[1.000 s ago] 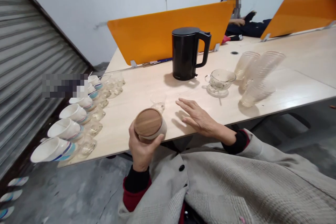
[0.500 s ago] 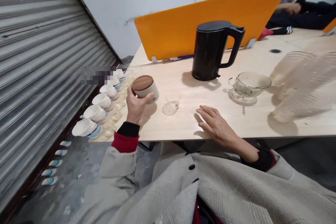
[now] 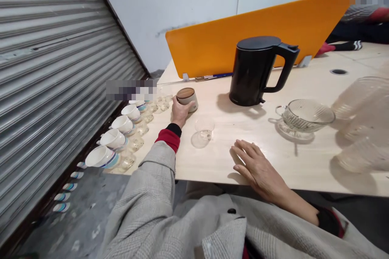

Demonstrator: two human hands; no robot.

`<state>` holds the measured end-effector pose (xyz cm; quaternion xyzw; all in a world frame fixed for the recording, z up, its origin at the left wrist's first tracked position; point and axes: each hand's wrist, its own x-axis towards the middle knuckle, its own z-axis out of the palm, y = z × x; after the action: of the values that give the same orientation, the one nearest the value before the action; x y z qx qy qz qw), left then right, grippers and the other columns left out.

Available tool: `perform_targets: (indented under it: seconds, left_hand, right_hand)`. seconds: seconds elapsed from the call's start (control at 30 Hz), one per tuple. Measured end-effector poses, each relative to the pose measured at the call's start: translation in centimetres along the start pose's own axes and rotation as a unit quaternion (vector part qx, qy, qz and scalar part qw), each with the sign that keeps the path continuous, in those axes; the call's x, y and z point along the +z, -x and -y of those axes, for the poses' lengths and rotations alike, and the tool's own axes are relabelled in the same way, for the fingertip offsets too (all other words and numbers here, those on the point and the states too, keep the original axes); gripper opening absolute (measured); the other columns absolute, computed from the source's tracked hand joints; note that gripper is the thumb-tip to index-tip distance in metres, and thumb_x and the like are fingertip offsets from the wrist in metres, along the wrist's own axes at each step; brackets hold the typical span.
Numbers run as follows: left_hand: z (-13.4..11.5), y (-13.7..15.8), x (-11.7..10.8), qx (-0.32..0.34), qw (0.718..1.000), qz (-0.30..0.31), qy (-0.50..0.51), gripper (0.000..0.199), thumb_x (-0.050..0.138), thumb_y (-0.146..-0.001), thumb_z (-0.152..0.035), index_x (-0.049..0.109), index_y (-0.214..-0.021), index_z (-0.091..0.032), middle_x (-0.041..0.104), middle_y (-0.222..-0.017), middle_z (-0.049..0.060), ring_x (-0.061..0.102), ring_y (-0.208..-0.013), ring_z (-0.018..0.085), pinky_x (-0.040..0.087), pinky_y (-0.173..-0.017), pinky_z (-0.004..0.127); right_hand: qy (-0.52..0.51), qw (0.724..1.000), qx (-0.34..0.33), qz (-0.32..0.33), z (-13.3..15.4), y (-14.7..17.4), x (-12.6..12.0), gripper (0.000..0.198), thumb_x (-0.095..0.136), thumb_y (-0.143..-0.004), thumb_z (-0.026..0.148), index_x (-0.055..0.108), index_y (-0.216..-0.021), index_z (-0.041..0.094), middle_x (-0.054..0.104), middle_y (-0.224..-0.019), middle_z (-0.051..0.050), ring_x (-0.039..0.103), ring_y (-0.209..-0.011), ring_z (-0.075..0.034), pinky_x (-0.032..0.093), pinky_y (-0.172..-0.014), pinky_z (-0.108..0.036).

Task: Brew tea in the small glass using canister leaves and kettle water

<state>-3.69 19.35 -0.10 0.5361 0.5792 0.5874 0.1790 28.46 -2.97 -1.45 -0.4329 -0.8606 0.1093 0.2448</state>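
Observation:
My left hand is wrapped round a pale canister with a brown wooden lid, upright at the table's left part; whether its base touches the table I cannot tell. My right hand is open near the front edge, fingers stretched out and holding nothing. Between the hands stands a small clear plastic cup with a few dark bits at its bottom. A black electric kettle stands behind them. Right of the kettle is a clear ribbed glass cup with a handle.
White cups with coloured bands and small clear cups line the table's left edge. Stacked clear plastic cups lie at the right. An orange divider crosses the back, with brushes at its foot. Another person sits beyond it.
My left hand has carried the canister farther back on the table, away from me. The right hand stays open in about the same place. The view has shifted slightly.

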Motion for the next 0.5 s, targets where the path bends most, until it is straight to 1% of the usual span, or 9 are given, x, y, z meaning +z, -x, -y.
perform_targets:
  seconds: [0.1,0.27,0.33,0.5]
  left_hand:
    - [0.2,-0.4,0.8,-0.014,1.000,-0.010,0.003,0.075,0.096,-0.062,-0.038,0.056,-0.123,-0.021,0.074,-0.128,0.012,0.070,-0.119,0.027,0.056,-0.105,0.041]
    - [-0.4,-0.7,2.0,-0.024,0.998,0.020,0.051,0.076,0.096,-0.063,-0.035,0.056,-0.126,-0.022,0.074,-0.131,0.013,0.070,-0.121,0.027,0.058,-0.104,0.044]
    - [-0.6,-0.7,2.4,-0.016,0.997,0.031,0.063,0.077,0.096,-0.063,-0.035,0.056,-0.127,-0.021,0.074,-0.132,0.013,0.070,-0.122,0.028,0.058,-0.105,0.044]
    - [-1.0,-0.3,3.4,0.018,0.991,0.106,0.082,0.081,0.096,-0.062,-0.033,0.055,-0.130,-0.020,0.073,-0.133,0.012,0.069,-0.124,0.026,0.055,-0.109,0.040]
  right_hand:
    - [0.006,1.000,0.006,0.009,-0.1,0.1,0.2,0.047,0.046,-0.110,0.046,0.056,-0.151,0.024,0.051,-0.163,-0.016,0.044,-0.155,-0.035,0.039,-0.125,-0.067]
    - [0.010,1.000,0.011,0.016,-0.3,0.4,0.5,0.050,0.047,-0.110,0.046,0.053,-0.156,0.026,0.050,-0.166,-0.013,0.043,-0.156,-0.034,0.038,-0.127,-0.067]
    - [0.009,1.000,0.010,0.016,-0.4,0.5,0.6,0.051,0.048,-0.110,0.046,0.052,-0.157,0.027,0.050,-0.166,-0.012,0.044,-0.156,-0.034,0.038,-0.126,-0.067]
    - [0.011,1.000,0.010,0.017,-0.3,0.5,0.5,0.051,0.048,-0.110,0.048,0.053,-0.156,0.027,0.050,-0.166,-0.012,0.044,-0.155,-0.034,0.038,-0.126,-0.068]
